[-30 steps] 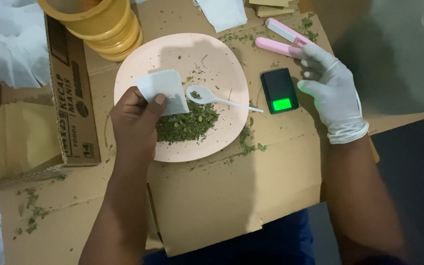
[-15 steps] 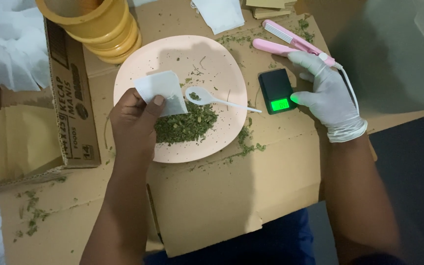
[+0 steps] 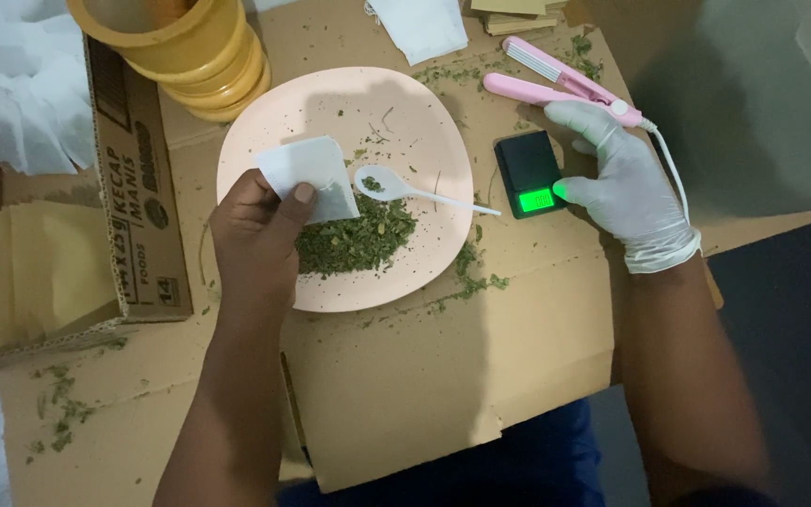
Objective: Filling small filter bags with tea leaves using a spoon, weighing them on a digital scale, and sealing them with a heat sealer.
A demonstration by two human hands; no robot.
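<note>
Over a flattened brown cardboard sheet [image 3: 443,376] I look straight down at my two hands. My left hand [image 3: 255,235], bare, pinches a small white paper sachet [image 3: 307,174] between thumb and curled fingers, holding it just above the left part of a round pale pink plate [image 3: 349,94]. On the plate lies a heap of dried green leaf flakes [image 3: 354,239], right beside the sachet's lower corner. A white plastic spoon [image 3: 415,191] rests on the plate with its bowl next to the sachet, a few flakes in it, and its handle pointing right past the rim.

My right hand [image 3: 626,188], in a white glove, rests loosely open to the right of the plate, holding nothing; its thumb tip touches the right edge of a small black pocket scale [image 3: 529,169] with a glowing green display. Its fingertips lie against the hinge end of a pink flat sealing iron [image 3: 546,75], whose two arms spread apart toward the upper left. A white cord runs from it past the glove.

At upper left stands a stack of yellow plastic cups [image 3: 190,47], beside an open cardboard box [image 3: 138,188]. Loose green flakes are scattered across the cardboard.
</note>
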